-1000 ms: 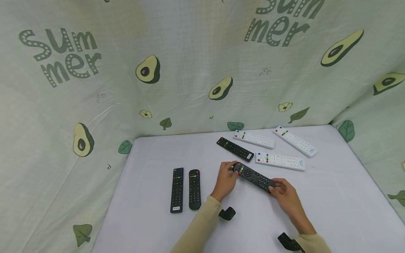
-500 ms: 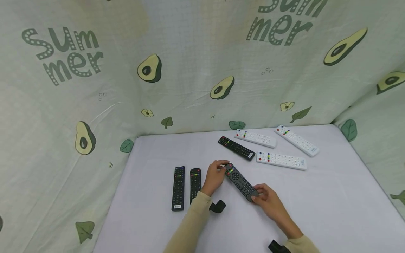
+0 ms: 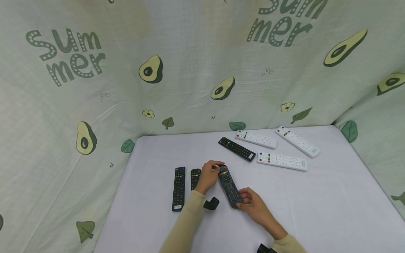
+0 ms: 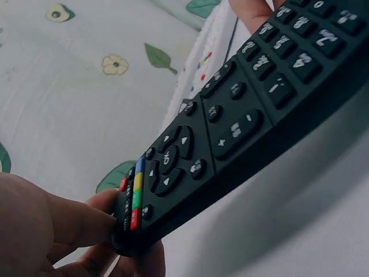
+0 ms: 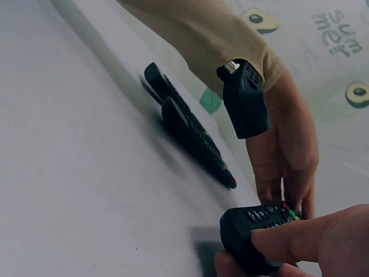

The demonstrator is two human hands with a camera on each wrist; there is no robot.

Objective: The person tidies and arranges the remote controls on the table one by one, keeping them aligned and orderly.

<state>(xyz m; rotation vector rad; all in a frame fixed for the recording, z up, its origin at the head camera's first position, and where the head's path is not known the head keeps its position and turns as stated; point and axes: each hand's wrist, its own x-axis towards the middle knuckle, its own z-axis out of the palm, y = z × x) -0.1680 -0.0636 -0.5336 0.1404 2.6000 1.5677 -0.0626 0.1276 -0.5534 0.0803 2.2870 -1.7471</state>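
l hand (image 3: 207, 176) pinches the grey remote (image 3: 230, 186) at its far end, r hand (image 3: 254, 207) at its near end, seemingly just above the table (image 3: 332, 203); if l grip slips, far end prob drops, or drifting left might bump the black remote (image 3: 195, 177).

Left hand (image 3: 207, 177) and right hand (image 3: 254, 208) pinch at lower centre
Sleeved forearms (image 3: 185, 223) slant inward from bottom edge
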